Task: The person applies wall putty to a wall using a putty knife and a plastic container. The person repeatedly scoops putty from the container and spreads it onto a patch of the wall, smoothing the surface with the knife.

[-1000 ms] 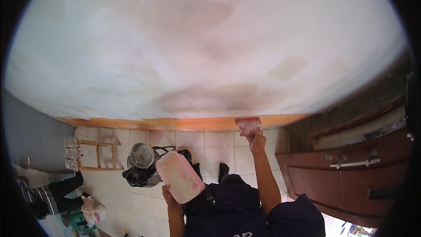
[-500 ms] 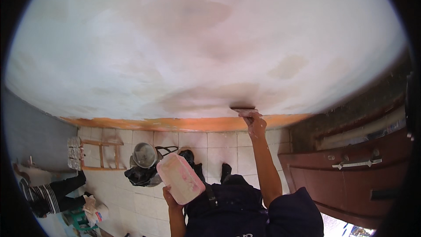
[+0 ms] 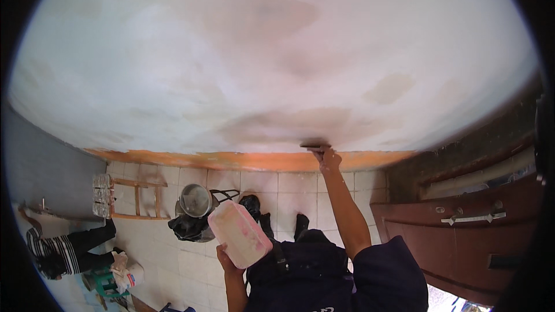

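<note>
Scraper [image 3: 314, 148] raised from orange strip [image 3: 260, 160], right fingers [image 3: 321, 155] pinching it, left fingers [image 3: 222, 249] gripping pink-rimmed tub [image 3: 255, 257], shirt lettering [image 3: 324, 310] cut off

This looks like a room being refinished, possibly in a home; its broad wall [image 3: 260, 69] is patchily coated white, with an orange band [image 3: 260, 160] along the foot. Pale tiles [image 3: 295, 196] cover the floor; a brown panelled door [image 3: 457, 242] with a pale handle [image 3: 474, 218] is at the right; a grey bucket [image 3: 195, 200] and a spattered wooden stand [image 3: 137, 199] are at the left.
</note>
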Demonstrator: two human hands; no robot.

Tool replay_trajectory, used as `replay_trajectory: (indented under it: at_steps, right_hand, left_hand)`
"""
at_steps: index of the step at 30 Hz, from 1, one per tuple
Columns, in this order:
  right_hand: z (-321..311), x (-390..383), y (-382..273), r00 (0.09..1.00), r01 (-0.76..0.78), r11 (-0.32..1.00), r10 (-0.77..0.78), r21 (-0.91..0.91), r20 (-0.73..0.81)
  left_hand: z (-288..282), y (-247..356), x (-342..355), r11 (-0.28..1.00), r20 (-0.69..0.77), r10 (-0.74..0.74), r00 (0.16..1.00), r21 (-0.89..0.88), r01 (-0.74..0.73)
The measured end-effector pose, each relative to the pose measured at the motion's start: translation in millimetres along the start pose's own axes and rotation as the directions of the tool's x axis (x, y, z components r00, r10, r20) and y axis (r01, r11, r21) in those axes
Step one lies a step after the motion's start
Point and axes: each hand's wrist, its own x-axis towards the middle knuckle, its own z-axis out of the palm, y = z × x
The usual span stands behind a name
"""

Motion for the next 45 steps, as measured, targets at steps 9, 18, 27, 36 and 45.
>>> replay_trajectory:
  at_steps: [9, 18, 27, 36, 45]
  right_hand:
    - [9, -121, -54, 0.988, 0.048, 0.998, -0.054, 0.048, 0.144]
    - [-96, 1, 66, 0.982, -0.116, 0.992, 0.107, 0.052, 0.154]
    - [26, -47, -31, 0.991, -0.034, 0.990, 0.015, 0.140, 0.132]
    - [-44, -76, 13, 0.970, -0.189, 0.982, 0.182, -0.027, -0.159]
    - [7, -6, 17, 0.926, 0.056, 0.973, -0.134, 0.224, 0.352]
  left_hand:
    - [-11, 0, 4, 1.000, -0.016, 0.014, 1.000, -0.007, -0.014]
    - [14, 3, 11, 0.999, 0.038, -0.040, 0.998, 0.027, 0.039]
    - [7, 6, 5, 1.000, 0.061, -0.013, 0.998, 0.024, 0.012]
    - [27, 5, 4, 0.998, 0.074, 0.020, 0.997, 0.053, -0.024]
    - [-3, 11, 8, 1.000, 0.056, -0.016, 0.998, 0.008, 0.016]
